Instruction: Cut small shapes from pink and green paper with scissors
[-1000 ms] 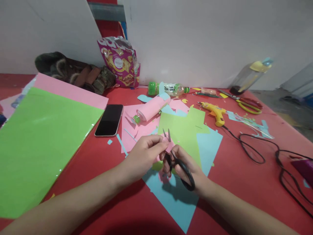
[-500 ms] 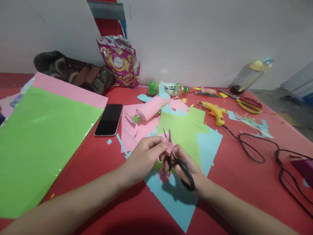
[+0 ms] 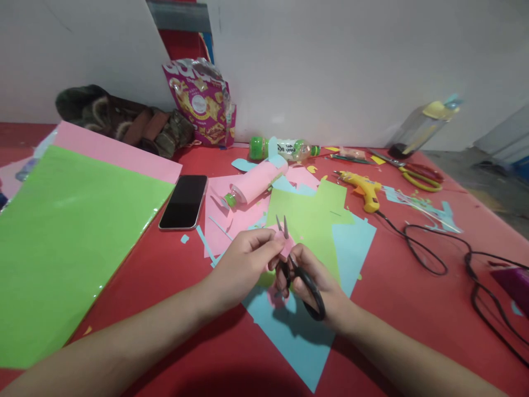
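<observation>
My left hand (image 3: 243, 264) pinches a small piece of pink paper (image 3: 286, 246) between thumb and fingers, just above the red table (image 3: 173, 275). My right hand (image 3: 318, 281) is closed round the black handles of a pair of scissors (image 3: 300, 275), whose blades point up and away with the tips slightly apart at the pink piece. Both hands hover over a light blue sheet (image 3: 297, 336) and a green sheet (image 3: 314, 220). A small pink scrap (image 3: 275, 298) lies under the hands.
A phone (image 3: 184, 202) lies left of the hands, beside large green (image 3: 61, 242) and pink (image 3: 115, 151) sheets. A pink-wrapped bottle (image 3: 254, 184), a yellow glue gun (image 3: 363, 187) with black cord (image 3: 446, 259), red-yellow scissors (image 3: 417, 175), a snack bag (image 3: 202, 105) and a clear bottle (image 3: 421, 127) lie further back.
Almost nothing differs; the scissors and pink piece have shifted very slightly in my hands, and the view has dipped a little.
</observation>
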The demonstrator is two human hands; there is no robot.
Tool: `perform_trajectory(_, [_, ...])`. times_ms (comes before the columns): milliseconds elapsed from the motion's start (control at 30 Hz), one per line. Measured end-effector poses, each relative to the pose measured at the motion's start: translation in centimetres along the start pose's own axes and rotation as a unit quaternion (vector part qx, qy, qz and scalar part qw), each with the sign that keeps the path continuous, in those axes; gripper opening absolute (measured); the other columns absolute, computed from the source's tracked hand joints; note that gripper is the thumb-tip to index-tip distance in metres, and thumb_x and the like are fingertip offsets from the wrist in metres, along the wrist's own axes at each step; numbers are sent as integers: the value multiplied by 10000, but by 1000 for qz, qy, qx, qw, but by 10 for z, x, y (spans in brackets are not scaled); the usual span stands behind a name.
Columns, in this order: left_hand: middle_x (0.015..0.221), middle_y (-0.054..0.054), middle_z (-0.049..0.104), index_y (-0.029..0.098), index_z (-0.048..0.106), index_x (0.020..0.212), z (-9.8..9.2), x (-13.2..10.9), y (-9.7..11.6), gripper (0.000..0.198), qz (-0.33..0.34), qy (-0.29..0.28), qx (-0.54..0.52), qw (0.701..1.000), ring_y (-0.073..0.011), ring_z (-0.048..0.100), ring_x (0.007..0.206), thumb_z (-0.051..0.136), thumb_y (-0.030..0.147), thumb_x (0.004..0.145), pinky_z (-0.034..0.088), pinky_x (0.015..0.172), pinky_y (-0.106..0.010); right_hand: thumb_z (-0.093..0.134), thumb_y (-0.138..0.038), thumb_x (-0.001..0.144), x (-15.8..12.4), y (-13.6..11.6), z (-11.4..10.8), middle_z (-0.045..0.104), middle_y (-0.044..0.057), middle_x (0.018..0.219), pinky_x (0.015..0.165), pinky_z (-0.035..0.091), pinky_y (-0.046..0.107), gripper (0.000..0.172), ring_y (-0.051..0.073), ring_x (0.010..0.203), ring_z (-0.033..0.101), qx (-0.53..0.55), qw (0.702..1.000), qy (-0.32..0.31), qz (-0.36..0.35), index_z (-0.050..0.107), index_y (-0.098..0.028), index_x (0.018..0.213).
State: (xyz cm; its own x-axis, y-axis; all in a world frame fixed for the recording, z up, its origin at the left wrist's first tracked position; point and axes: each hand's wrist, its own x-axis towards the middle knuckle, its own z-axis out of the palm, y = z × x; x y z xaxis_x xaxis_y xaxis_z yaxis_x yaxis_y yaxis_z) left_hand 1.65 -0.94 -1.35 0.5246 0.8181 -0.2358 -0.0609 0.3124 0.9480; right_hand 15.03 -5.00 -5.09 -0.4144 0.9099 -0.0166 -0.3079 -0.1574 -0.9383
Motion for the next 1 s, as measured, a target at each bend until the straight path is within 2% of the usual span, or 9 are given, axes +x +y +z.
perform_trajectory(133, [421, 61, 412, 151, 415, 515, -1, 1, -1, 271, 3, 18, 23, 1000, -58, 492, 409, 432, 223, 775, 361, 402, -148, 557, -474, 704, 0, -1, 0, 386, -51, 626, 503, 339, 235, 358, 69, 503, 371, 0, 1000, 8, 8, 322, -208, 750])
perform_trajectory(400, [477, 52, 376, 144, 414, 513, -3, 2, -1, 292, 5, 43, 76, 996, -52, 398, 457, 435, 263, 778, 314, 448, -169, 585, -501, 660, 1, -3, 2, 402, -56, 600, 480, 354, 235, 396, 76, 499, 399, -9, 999, 31, 25, 323, -213, 732])
perform_trajectory(600, [479, 59, 372, 149, 408, 527, -4, 3, 1, 272, -7, 36, 67, 997, -52, 350, 425, 440, 270, 769, 296, 446, -191, 587, -499, 656, 2, 0, 2, 393, -63, 583, 473, 366, 242, 391, 71, 474, 404, -6, 998, 48, 29, 330, -212, 717])
perform_trajectory(800, [491, 52, 387, 146, 401, 512, -7, 6, 1, 275, 8, 48, 96, 994, -62, 375, 476, 450, 265, 756, 309, 486, -191, 589, -485, 664, 3, 2, -1, 405, -74, 556, 456, 364, 222, 380, 61, 451, 433, -12, 998, 61, 24, 334, -205, 701])
perform_trajectory(900, [495, 48, 381, 150, 391, 512, -10, 8, 0, 293, 9, 29, 131, 991, -73, 377, 495, 434, 292, 765, 309, 499, -198, 583, -480, 673, 3, 2, -2, 430, -63, 579, 458, 369, 221, 374, 72, 478, 456, 0, 997, 77, 23, 328, -208, 710])
perform_trajectory(1000, [492, 44, 375, 154, 393, 516, -12, 9, 1, 305, -8, -16, 171, 985, -77, 365, 472, 403, 311, 777, 295, 474, -206, 590, -501, 651, 4, 2, -4, 451, -50, 628, 488, 382, 233, 397, 85, 522, 464, 32, 995, 93, 5, 330, -216, 745])
